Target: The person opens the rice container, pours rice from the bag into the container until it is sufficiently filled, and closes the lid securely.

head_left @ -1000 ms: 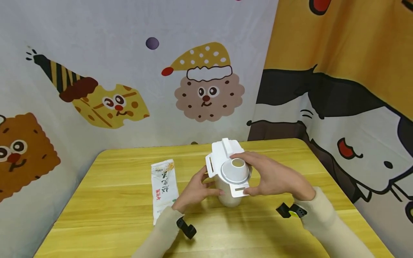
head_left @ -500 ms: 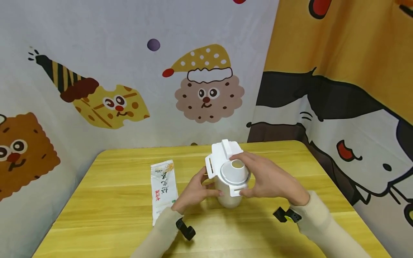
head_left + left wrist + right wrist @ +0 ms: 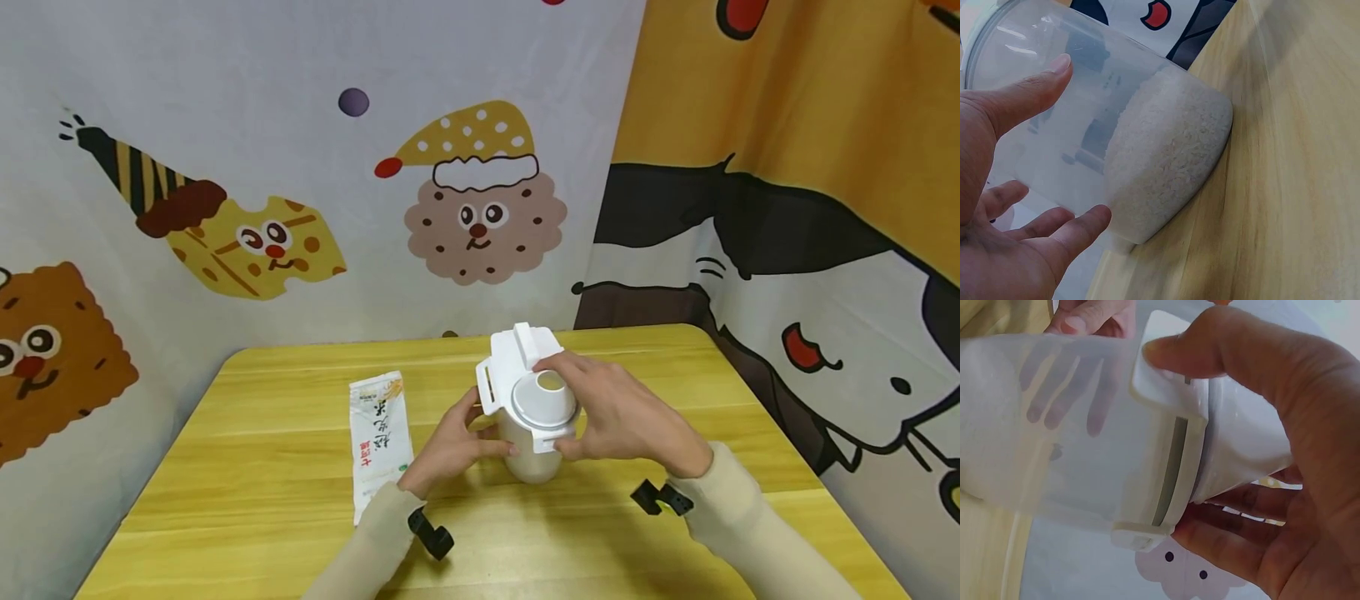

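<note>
A clear plastic storage container with white rice in its lower part stands upright on the table. It wears a white lid with slotted side latches and a raised round spout with an opening on top. My left hand holds the container's wall from the left, thumb in front and fingers around the far side. My right hand grips the lid from the right. Its thumb presses the front latch, while the other fingers lie on the lid's far side, partly hidden.
A white printed packet lies flat on the wooden table, left of my left hand. Behind the table hangs a cartoon-printed curtain. Both wrists carry small black cameras, the left camera close over the tabletop.
My right hand has shifted slightly left, and the front latch under its thumb has swung down and in towards the container. The left hand and the packet stay put.
</note>
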A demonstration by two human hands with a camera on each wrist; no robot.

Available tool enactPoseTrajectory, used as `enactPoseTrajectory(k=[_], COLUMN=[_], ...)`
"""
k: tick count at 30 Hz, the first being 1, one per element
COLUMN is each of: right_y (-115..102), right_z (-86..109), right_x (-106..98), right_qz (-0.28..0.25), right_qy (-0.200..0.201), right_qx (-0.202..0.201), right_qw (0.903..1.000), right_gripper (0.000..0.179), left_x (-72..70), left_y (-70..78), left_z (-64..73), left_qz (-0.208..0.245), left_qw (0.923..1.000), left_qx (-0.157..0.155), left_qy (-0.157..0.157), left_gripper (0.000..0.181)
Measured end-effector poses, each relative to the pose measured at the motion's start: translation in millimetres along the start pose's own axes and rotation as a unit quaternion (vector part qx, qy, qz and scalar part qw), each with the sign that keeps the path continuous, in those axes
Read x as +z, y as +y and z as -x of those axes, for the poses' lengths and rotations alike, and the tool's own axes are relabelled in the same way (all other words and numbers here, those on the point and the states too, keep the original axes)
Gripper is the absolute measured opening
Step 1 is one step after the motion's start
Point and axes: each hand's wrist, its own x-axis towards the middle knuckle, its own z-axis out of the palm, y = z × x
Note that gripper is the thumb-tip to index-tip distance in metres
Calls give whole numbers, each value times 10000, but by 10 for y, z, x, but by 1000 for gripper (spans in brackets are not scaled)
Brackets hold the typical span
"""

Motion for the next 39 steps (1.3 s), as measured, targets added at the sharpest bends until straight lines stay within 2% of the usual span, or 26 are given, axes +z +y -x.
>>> enactPoseTrajectory(k=[12, 22, 29, 36, 39], right_y=[-1, -38, -30, -45, -59], right_z=[-33, -4, 29, 47, 47], right_x=[30, 12, 6, -6, -10], right_qz=[462, 242, 36, -373, -507], right_qy=[358, 139, 34, 11, 27], right_qx=[-464, 119, 214, 261, 314], right_qw=[9972, 9995, 9998, 9990, 9982], right_gripper=[84, 83, 83, 75, 73], left_x=[-14, -10, -32, -126, -171], left_y=[-6, -12, 5, 25, 36], left_z=[-2, -7, -17, -57, -96], left_qz=[-11, -113, -159, -513, -385], left_qw=[10000, 9999, 9998, 9986, 9990], left_qx=[28, 32, 99, 140, 193], left_qy=[-31, -5, -14, -39, -92], left_gripper=[92, 93, 94, 94, 98])
